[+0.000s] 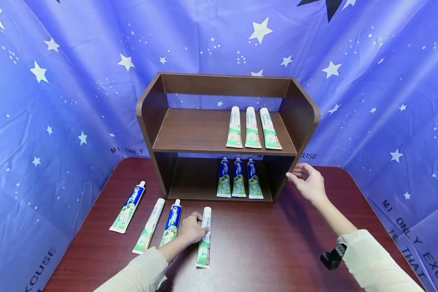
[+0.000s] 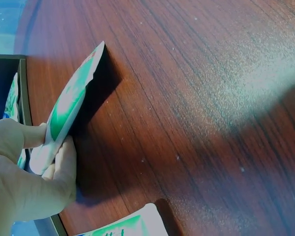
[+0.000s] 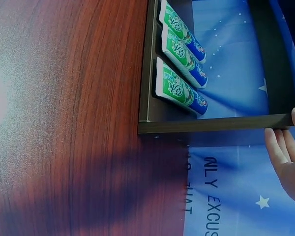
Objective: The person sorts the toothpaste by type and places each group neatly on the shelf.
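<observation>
My left hand [image 1: 192, 229] pinches a white and green toothpaste tube [image 1: 203, 252] near its capped end, between thumb and fingers. In the left wrist view the tube [image 2: 68, 103] is tilted, with a shadow beneath it. My right hand [image 1: 310, 185] holds the right side panel of a dark brown two-level shelf [image 1: 193, 129]. In the right wrist view the thumb and fingers lie on either side of that panel's edge [image 3: 221, 124]. Left of my left hand lie a blue and green tube [image 1: 172, 221], a white and green tube [image 1: 149, 225] and another blue and green tube [image 1: 129, 207].
Three white and green tubes [image 1: 252, 127] lie side by side on the upper shelf, toward the right. Below them, three blue and green tubes [image 1: 239, 178] lie on the lower level. A starry blue curtain [image 1: 95, 101] surrounds the reddish-brown table [image 1: 255, 251].
</observation>
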`<state>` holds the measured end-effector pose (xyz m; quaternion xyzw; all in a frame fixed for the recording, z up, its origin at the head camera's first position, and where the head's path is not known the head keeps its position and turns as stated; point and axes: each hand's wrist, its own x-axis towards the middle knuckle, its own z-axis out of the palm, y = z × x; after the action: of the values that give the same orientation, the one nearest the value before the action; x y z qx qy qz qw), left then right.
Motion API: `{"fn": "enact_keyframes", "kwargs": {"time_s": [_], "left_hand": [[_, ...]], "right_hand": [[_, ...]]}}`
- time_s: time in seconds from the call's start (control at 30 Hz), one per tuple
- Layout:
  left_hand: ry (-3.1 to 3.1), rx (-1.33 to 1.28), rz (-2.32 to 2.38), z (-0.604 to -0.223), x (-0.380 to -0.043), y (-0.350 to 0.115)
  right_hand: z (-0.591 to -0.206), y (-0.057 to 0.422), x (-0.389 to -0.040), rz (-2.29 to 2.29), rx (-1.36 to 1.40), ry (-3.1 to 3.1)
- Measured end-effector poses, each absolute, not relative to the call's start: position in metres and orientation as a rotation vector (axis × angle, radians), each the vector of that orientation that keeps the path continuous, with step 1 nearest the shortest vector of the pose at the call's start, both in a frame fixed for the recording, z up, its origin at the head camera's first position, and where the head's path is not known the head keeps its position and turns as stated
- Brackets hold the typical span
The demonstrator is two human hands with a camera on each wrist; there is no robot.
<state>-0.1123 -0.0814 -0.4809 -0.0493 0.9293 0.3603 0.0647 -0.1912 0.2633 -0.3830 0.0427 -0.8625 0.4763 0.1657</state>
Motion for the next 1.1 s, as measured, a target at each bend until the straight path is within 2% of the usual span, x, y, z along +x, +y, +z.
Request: {"fn": "enact_keyframes", "kwargs": {"time_s": [0.3,0.77,1.1], "left_hand": [[2.831,-0.124,1.192,-0.478,-0.116,-0.072],[2.796,-0.317,1.169,-0.471,-0.121,-0.067],[2.657,-0.214,1.198,-0.469,-0.119,-0.084]], "right_hand": [[-0.373,0.266,-0.198,1.354,0.146,-2.434],[-0.370,0.271,-0.194,1.431,0.138,-2.444],[-0.378,0.262,-0.193,1.497,0.107,-2.445]]}}
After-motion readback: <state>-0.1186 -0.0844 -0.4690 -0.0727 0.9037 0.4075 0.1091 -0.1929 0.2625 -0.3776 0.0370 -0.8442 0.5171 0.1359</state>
